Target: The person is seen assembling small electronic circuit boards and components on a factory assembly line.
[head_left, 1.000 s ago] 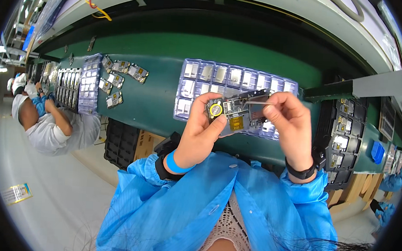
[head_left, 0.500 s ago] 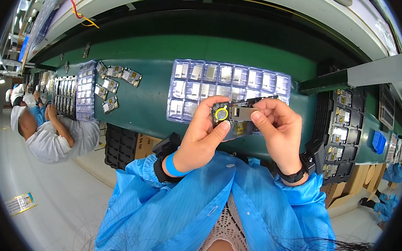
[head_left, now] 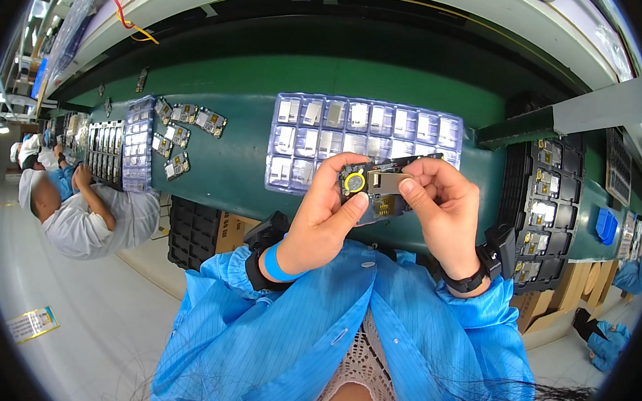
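Note:
My left hand (head_left: 318,226) is closed on the left end of a dark circuit board (head_left: 385,206), thumb at the near edge. A round part ringed in yellow (head_left: 354,182) shows on the board beside the thumb. Gold contacts lie on its near side. In my right hand (head_left: 447,208), thumb and fingers pinch a flat silver metal cover (head_left: 387,182), which lies over the middle of the board. Whether the cover is seated or only held against it I cannot tell. Both hands are just in front of a clear plastic tray (head_left: 271,142) with silver metal pieces in its compartments.
Several loose circuit boards (head_left: 179,134) lie on the green bench (head_left: 239,159) to the left, beside another clear tray (head_left: 138,145). At the right stand stacked black trays (head_left: 514,190) of boards and a blue bin (head_left: 605,227). A person in white (head_left: 99,220) sits at far left.
The metal cover has shifted slightly left across the board, toward the yellow-ringed part, with my right fingers still on it. My left hand holds the board almost unmoved.

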`<act>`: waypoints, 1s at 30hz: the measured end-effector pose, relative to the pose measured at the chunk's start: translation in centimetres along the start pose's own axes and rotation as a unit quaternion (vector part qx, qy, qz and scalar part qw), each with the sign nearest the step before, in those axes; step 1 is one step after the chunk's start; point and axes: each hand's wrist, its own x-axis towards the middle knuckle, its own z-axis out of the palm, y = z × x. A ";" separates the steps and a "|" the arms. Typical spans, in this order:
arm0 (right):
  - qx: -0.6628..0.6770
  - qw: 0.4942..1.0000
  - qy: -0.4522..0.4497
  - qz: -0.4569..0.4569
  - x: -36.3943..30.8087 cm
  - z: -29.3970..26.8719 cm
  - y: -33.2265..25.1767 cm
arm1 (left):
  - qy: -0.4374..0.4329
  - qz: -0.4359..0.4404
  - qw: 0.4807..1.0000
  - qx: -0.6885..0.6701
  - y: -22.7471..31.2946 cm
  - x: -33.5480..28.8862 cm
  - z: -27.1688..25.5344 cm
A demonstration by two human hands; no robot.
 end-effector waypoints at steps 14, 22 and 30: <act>-0.021 0.999 0.024 -0.013 0.1 0.0 -0.2 | -0.007 0.002 1.000 0.010 0.1 0.3 0.3; -0.117 0.991 0.053 -0.046 -0.4 0.1 -0.8 | 0.003 0.001 1.000 0.026 0.0 0.1 0.5; -0.145 0.982 0.089 -0.083 -0.9 0.6 -0.8 | 0.059 0.059 0.987 0.139 -0.3 0.1 1.1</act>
